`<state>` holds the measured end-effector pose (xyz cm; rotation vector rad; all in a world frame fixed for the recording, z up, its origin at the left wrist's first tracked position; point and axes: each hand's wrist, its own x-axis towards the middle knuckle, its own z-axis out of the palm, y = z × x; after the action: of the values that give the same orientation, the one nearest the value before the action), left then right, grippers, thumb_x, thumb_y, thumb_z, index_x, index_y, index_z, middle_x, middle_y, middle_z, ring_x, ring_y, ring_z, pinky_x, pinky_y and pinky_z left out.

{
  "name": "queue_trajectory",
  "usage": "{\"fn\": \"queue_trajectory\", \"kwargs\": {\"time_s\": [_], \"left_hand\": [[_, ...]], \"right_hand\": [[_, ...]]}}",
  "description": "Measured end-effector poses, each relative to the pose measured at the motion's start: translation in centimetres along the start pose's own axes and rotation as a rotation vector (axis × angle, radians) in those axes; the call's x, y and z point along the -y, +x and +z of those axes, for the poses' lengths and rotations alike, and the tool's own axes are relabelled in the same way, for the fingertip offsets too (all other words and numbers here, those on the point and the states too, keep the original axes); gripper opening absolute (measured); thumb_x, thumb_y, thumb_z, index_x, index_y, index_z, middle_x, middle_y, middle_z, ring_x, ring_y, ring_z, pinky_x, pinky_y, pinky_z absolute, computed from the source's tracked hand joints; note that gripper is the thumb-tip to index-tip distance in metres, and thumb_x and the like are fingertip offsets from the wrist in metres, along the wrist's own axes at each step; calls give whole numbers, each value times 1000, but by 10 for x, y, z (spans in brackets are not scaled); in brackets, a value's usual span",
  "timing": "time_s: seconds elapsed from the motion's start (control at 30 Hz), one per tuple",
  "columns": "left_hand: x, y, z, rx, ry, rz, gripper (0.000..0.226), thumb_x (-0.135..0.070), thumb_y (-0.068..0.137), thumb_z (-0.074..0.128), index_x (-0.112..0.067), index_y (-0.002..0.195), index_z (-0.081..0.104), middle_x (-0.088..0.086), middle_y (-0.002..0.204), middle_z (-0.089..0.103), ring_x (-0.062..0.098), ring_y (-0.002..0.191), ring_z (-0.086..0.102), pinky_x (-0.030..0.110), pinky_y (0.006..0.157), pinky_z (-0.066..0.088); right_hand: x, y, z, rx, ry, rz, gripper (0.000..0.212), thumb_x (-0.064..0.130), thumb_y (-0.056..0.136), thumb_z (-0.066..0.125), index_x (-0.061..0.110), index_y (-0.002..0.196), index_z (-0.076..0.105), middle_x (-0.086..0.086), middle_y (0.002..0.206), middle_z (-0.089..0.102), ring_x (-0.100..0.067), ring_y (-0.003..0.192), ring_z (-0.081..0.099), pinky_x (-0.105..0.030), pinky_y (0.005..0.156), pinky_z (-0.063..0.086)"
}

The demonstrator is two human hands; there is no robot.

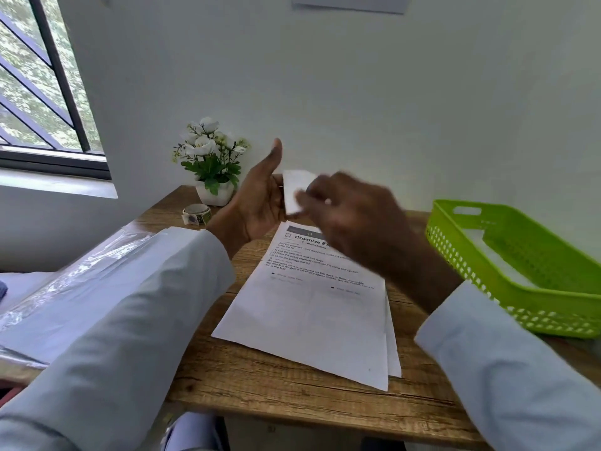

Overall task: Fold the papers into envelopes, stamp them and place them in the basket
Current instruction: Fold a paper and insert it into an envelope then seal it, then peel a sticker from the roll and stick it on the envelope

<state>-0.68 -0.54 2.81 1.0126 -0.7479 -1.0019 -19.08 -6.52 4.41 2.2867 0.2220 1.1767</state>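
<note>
Head view: one picture, looking down at a wooden table (292, 395) by a white wall.
Left hand: the left hand (260, 203) is held up over the table, a bit above the middle of the picture. Its palm faces right and its thumb points up to 12 o'clock. Its fingers hold the left edge of a small folded paper (294, 190).
Right hand: the right hand (351, 213) is at 3 o'clock from the left hand, very close. It looks blurry. Its fingers curl onto the right side of the small folded paper, so both hands hold it.
Small folded paper: white, standing on its edge between the two hands, up in the air above the table.
Stack of papers: the stack of papers (312, 320) lies flat on the table, at 6 o'clock from the hands. The top sheet has black printed words near its far end. Edges of more sheets peek out on its right side.
Basket: the green basket (520, 281) sits on the table at 3 o'clock, near the right edge of the picture. Something white lies inside it.
Sticker roll: a sticker roll (196, 214) sits on the table at 9 o'clock from the left hand, just beside a flower pot (214, 193).
Flowers: white flowers with green leaves, at 11 o'clock from the hands.
Sleeves: both arms wear light sleeves (130, 320).
Window: the window (42, 86) with dark bars is at 10 o'clock, far left.
</note>
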Motion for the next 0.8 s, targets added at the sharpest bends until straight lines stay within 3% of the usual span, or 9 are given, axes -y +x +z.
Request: {"fn": "queue_trajectory", "kwargs": {"time_s": [0.1, 0.17, 0.23, 0.3, 0.43, 0.57, 0.7, 0.8], "left_hand": [[7, -2, -14, 31, 176, -88, 43, -32, 91, 64, 5, 114, 60, 23, 110, 64, 34, 101, 60, 41, 94, 50], [13, -3, -21, -7, 243, -110, 28, -10, 91, 61, 7, 112, 62, 22, 109, 67, 32, 100, 63, 38, 90, 55], [16, -6, -27, -10, 286, -124, 22, 0, 90, 58, 8, 109, 63, 20, 106, 67, 30, 98, 64, 35, 86, 57], [16, -7, -32, -3, 361, -141, 24, 0, 90, 58, 10, 112, 62, 19, 106, 68, 27, 96, 66, 32, 81, 59], [9, -5, -44, -48, 546, -140, 30, -6, 88, 63, 8, 115, 63, 19, 109, 68, 26, 91, 67, 29, 73, 61], [5, -10, -60, -58, 693, -164, 19, -2, 85, 67, 1, 104, 70, 6, 94, 74, 15, 85, 71, 24, 62, 59], [22, -20, -79, -94, 739, -205, 17, 2, 81, 71, -4, 96, 74, 9, 98, 73, 20, 94, 68, 25, 75, 58], [29, -27, -87, -84, 691, -206, 25, 0, 81, 72, -3, 106, 73, 12, 113, 71, 28, 110, 65, 39, 97, 53]], "right_hand": [[31, -20, 25, 97, 55, -126, 20, 1, 87, 55, -1, 98, 71, -14, 86, 65, -29, 70, 60, -36, 50, 47], [45, -28, 38, 142, 90, -158, 21, 0, 90, 52, -3, 100, 71, -14, 86, 65, -27, 68, 59, -35, 51, 48], [57, -32, 46, 205, 138, -166, 15, 2, 90, 62, -2, 101, 71, -14, 87, 66, -25, 67, 60, -34, 51, 48], [65, -34, 52, 236, 210, -175, 16, 9, 91, 64, 0, 101, 72, -13, 90, 68, -25, 69, 62, -34, 52, 50], [61, -37, 52, 269, 349, -87, 33, 29, 99, 47, 7, 101, 72, -11, 95, 69, -26, 74, 65, -36, 55, 53], [49, -42, 52, 298, 484, 47, 36, 44, 95, 56, 15, 97, 76, -2, 98, 72, -20, 75, 67, -35, 52, 53], [37, -20, 59, 274, 576, 223, 27, 41, 92, 61, 20, 95, 78, 5, 90, 75, -14, 73, 69, -29, 57, 52], [30, 14, 77, 217, 670, 421, 16, 30, 87, 67, 21, 91, 79, 6, 82, 75, -10, 68, 66, -30, 61, 53]]}}
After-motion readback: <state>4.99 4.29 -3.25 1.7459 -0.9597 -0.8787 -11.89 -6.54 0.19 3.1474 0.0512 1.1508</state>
